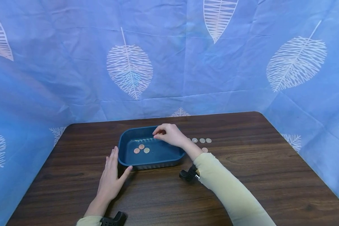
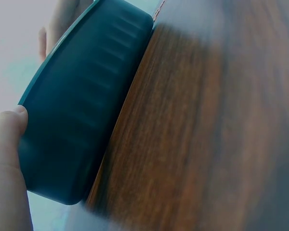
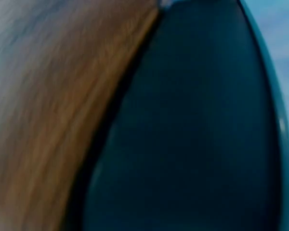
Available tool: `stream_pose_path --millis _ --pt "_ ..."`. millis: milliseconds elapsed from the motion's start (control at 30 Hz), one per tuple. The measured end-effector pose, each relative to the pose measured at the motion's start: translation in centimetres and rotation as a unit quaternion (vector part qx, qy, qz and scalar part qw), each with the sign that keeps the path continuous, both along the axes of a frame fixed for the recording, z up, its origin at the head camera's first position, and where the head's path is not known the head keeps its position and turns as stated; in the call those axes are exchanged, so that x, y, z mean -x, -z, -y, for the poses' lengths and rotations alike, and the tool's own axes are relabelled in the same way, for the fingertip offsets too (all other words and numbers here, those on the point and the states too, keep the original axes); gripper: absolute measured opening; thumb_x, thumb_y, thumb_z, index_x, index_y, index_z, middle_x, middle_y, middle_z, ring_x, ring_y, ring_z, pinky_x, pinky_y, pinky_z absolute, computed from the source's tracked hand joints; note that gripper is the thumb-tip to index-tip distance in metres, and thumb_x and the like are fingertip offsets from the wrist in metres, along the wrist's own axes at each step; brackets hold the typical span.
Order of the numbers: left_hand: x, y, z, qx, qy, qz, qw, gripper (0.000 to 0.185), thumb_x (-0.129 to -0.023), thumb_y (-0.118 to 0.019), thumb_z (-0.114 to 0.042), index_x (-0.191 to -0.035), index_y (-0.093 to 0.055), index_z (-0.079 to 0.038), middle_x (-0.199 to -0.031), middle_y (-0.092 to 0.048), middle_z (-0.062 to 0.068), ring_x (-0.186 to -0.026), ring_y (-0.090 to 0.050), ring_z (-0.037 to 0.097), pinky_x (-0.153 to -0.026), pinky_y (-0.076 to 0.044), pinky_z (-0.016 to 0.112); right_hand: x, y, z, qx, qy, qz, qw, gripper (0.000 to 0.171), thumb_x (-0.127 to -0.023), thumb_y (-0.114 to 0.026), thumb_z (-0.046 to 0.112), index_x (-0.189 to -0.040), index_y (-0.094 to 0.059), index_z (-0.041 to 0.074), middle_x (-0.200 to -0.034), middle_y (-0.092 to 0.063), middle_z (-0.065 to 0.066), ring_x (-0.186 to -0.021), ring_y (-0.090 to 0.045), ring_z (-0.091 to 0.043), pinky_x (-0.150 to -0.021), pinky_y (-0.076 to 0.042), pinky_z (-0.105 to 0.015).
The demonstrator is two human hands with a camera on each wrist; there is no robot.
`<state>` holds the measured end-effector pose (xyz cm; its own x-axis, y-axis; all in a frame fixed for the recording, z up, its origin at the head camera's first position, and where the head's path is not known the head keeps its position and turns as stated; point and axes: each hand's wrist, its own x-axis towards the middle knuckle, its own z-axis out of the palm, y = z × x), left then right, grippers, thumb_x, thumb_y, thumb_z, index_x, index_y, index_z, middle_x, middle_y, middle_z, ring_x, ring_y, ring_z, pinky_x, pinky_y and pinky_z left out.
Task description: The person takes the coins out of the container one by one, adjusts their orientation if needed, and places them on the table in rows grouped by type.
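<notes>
A dark blue rectangular tray (image 1: 158,161) stands on the wooden table. Inside, toward its left end, lie two copper-coloured coins (image 1: 141,146) and a paler coin (image 1: 146,150). My left hand (image 1: 110,177) lies along the tray's left end with fingers straight; the thumb (image 2: 12,122) touches the rim near the front corner. Over the tray's back right part is my right hand (image 1: 170,134), its fingers bent and the thumb close to the index finger. Whether a coin is between those fingertips cannot be made out. The right wrist view shows only the tray's outer wall (image 3: 192,120) and the table.
To the right of the tray, several silver coins (image 1: 202,140) lie in a row on the table (image 1: 242,175), with a copper-coloured coin (image 1: 204,150) in front of them. My right forearm partly covers this area. A blue leaf-patterned cloth (image 1: 169,69) hangs behind the table.
</notes>
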<state>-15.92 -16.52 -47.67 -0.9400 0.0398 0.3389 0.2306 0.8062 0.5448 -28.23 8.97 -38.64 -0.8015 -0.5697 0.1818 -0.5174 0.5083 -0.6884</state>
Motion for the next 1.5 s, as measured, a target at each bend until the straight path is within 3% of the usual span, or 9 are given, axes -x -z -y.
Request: stream_pose_path --millis 433,633,933,1267,1500 --pt "0.1 -0.2 0.1 -0.004 0.001 0.01 0.9999 0.087 -0.092 -0.057 -0.049 -0.155 -0.008 -0.013 -0.157 -0.015 0.017 -0.142 -0.017 0.037 -0.111 -0.015 0.058 0.1 2.1 4.1 -0.058 -0.03 0.026 0.998 0.021 -0.088 -0.068 0.005 -0.108 -0.068 -0.002 -0.098 -0.065 -0.012 -0.083 -0.061 -0.016 -0.072 -0.05 -0.021" --pt "0.2 -0.1 0.2 -0.002 0.001 0.005 1.0 0.088 -0.092 -0.057 -0.049 -0.155 -0.004 -0.016 -0.157 -0.016 0.017 -0.142 -0.018 0.037 -0.112 -0.015 0.057 -0.1 3.0 4.6 -0.118 -0.028 0.034 0.992 0.02 -0.088 -0.068 0.009 -0.107 -0.068 0.002 -0.095 -0.062 -0.008 -0.081 -0.056 -0.014 -0.071 -0.047 -0.024" --pt "0.3 0.0 0.2 -0.003 0.003 0.01 0.9999 0.089 -0.092 -0.056 -0.05 -0.155 -0.003 -0.017 -0.158 -0.015 0.015 -0.142 -0.017 0.036 -0.112 -0.015 0.057 0.1 3.6 5.0 -0.168 -0.016 0.024 0.985 0.019 -0.09 -0.068 0.016 -0.106 -0.07 0.006 -0.091 -0.057 -0.002 -0.077 -0.05 -0.012 -0.067 -0.044 -0.023" --pt "0.3 0.1 0.2 -0.004 0.004 0.008 1.0 0.088 -0.092 -0.057 -0.049 -0.155 -0.004 -0.017 -0.157 -0.015 0.016 -0.142 -0.017 0.036 -0.112 -0.014 0.057 -0.1 3.7 5.3 -0.205 -0.03 -0.026 0.978 0.009 -0.089 -0.07 0.018 -0.091 -0.068 0.009 -0.081 -0.053 0.001 -0.076 -0.046 -0.013 -0.066 -0.043 -0.024" --pt "0.4 0.1 0.2 -0.008 0.005 0.007 0.9999 0.088 -0.092 -0.058 -0.047 -0.155 -0.004 -0.017 -0.157 -0.016 0.016 -0.142 -0.017 0.037 -0.112 -0.014 0.057 0.0 3.7 5.2 -0.2 -0.037 -0.006 0.979 0.012 -0.087 -0.071 0.013 -0.088 -0.06 0.008 -0.081 -0.049 0.001 -0.076 -0.044 -0.014 -0.065 -0.04 -0.025"
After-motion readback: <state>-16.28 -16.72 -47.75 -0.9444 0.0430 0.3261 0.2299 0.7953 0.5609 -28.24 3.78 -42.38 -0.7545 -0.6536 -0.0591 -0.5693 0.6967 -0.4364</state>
